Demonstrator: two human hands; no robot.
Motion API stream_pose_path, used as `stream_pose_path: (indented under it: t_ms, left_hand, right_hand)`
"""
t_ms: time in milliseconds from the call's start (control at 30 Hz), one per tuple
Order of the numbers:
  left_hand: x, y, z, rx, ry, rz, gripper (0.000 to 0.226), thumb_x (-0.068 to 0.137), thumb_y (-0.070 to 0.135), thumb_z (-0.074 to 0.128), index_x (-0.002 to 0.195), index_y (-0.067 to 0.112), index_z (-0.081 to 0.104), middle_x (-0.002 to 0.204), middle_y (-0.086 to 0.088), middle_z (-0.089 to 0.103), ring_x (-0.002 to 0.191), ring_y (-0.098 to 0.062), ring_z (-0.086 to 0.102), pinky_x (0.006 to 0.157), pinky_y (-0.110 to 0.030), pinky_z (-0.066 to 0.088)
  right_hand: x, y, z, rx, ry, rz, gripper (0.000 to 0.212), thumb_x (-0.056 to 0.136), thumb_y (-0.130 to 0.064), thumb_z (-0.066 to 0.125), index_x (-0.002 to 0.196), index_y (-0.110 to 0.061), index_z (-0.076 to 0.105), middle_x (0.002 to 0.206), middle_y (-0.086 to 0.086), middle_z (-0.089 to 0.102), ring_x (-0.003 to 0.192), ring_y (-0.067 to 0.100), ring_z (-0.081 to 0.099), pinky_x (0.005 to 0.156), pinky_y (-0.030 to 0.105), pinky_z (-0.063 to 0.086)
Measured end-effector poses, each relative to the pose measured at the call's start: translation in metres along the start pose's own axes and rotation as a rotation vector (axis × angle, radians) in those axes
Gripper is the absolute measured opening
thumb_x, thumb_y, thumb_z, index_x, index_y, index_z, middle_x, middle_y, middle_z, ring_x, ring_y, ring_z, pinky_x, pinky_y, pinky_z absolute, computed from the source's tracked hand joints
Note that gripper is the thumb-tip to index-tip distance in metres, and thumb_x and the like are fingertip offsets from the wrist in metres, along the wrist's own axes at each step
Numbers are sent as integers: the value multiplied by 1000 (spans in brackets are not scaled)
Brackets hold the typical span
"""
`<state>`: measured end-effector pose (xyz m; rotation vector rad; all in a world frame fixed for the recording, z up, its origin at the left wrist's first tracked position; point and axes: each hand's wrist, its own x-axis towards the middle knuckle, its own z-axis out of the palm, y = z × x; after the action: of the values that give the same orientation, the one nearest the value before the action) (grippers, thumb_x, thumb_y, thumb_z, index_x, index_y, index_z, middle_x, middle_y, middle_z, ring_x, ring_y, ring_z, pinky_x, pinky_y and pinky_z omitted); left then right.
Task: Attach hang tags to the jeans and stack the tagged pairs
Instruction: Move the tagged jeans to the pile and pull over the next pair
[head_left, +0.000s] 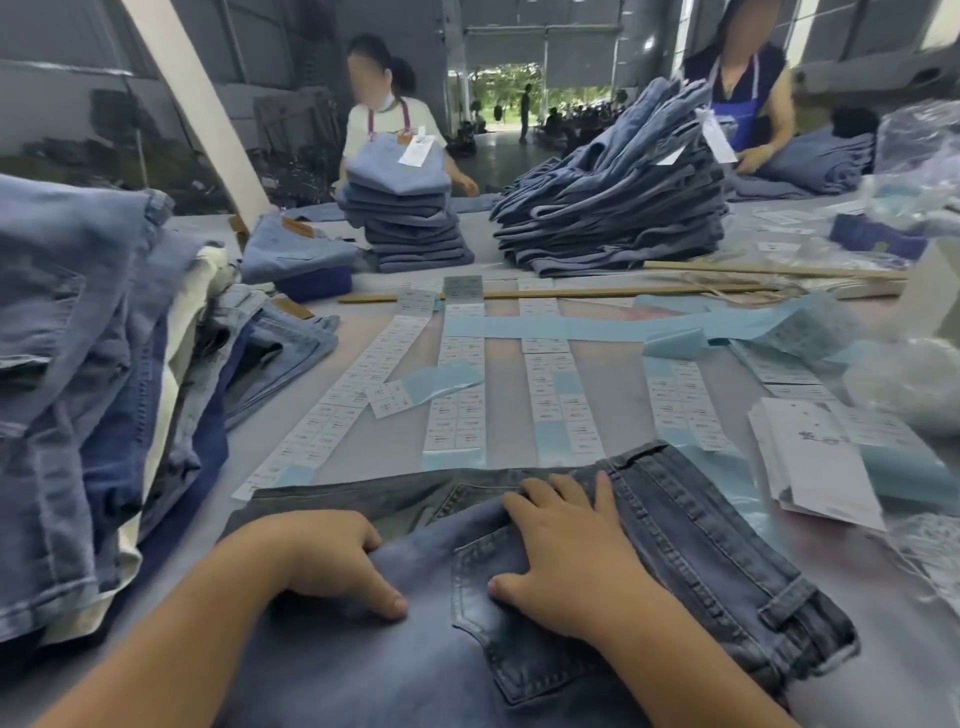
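Tabletop (519, 441) jeans (701, 561), waistband rightward

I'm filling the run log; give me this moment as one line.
left hand: curled on jeans | right hand: flat by back pocket | jeans: no tag visible | tags: right, untouched

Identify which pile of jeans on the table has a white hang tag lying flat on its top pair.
The neat stack of folded jeans at far centre-left, before the person in white. The bigger slumped heap to its right only has tags dangling down its side.
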<state>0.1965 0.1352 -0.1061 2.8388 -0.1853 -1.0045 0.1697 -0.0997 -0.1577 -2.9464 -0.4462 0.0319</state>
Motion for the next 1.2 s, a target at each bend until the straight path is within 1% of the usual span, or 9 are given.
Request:
stream_pose_path:
  t_ms: [233,400,467,600,733,900,1000,1100,1200]
  left_hand:
    - [-16,8,-8,34,183,132,16,73,38,76,81,33,63,83,12,69,85,-10,64,72,-27,49]
    - [-11,38,-44,250,605,202,24,75,25,67,64,27,46,73,6,52,81,-19,55,64,-31,36]
    - [-1,44,-42,228,728,220,11,76,31,66,80,30,56,89,5,60,94,-22,58,76,-35,45]
    - [21,17,-4,1,564,33,74,78,59,67,140,28,43,140,2,47,130,-21,43,109,-39,37]
    - [31,-22,30,-135,653,-194,84,80,71,57,145,25,33,149,0,39,137,-24,36,109,-42,36]
    - [27,-46,46,-619,668,-303,90,83,58,66,151,10,30,152,-12,40,139,-30,39,107,-36,35]
    - [18,-49,42,-1342,646,-72,61,88,42,67,137,8,54,135,-13,60,121,-28,59,102,-37,46]
    - [7,-43,45,-1876,490,115,32,91,17,53,112,2,72,110,-19,72,93,-27,73,72,-32,59]
    - [-1,-41,58,-2019,302,145,46,79,20,59,115,-5,69,111,-24,71,95,-32,72,74,-35,60]
  right_hand:
    - [23,-47,-7,188,-74,-284,49,83,-34,59,130,-25,48,134,1,55,128,24,43,118,49,16]
    - [37,-32,-19,308,156,-150,14,83,-26,61,91,-24,49,102,4,66,95,30,58,77,38,44]
    - [39,-21,-14,289,154,-70,16,85,-27,60,99,-23,53,105,3,66,98,31,58,80,39,45]
    - [42,-13,11,184,82,-19,19,89,-32,57,107,-26,51,114,1,65,106,29,56,87,39,37]
    - [48,-17,17,136,121,-22,23,89,-32,54,111,-26,51,115,-1,64,105,27,56,88,41,35]
    - [47,-24,13,190,161,-24,18,89,-43,53,97,-27,47,101,-3,62,99,25,57,81,38,31]
    - [48,-36,9,295,152,-51,34,86,-59,55,93,-26,47,89,-9,55,89,20,53,79,33,32]
    - [47,-50,4,516,145,-41,64,82,-64,58,133,-28,48,123,-6,62,116,22,54,100,39,40]
    - [44,-61,0,623,178,-49,82,80,-68,59,148,-29,34,143,-7,51,132,21,45,111,43,35]
